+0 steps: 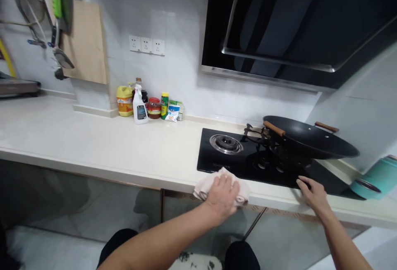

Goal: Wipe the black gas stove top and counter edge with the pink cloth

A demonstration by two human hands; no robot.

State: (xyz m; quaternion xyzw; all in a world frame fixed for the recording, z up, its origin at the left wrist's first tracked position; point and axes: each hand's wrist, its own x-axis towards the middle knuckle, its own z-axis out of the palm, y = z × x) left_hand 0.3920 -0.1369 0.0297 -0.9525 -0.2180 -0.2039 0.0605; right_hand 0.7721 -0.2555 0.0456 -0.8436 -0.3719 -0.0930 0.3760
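Observation:
My left hand (222, 197) presses down on a folded pale pink cloth (204, 186), its fingers curled over it. The cloth lies on the front edge of the white countertop (149, 154), just below the black glass gas stove (214, 160). At the stove's front right, my right hand (314, 193) is closed with thumb and fingers around a small dark thing, mostly hidden. The left burner (226, 144) is bare, without a pan stand over it. A large black wok (310, 137) with wooden handles sits tilted over the right side of the stove.
Against the wall stand a white spray bottle (140, 111), a yellow jug (124, 102), a red-lidded jar (154, 108) and a green bottle (164, 105). A black pan stand (256, 131) lies by the wok. A teal container (376, 179) is at right, beneath the range hood (279, 26).

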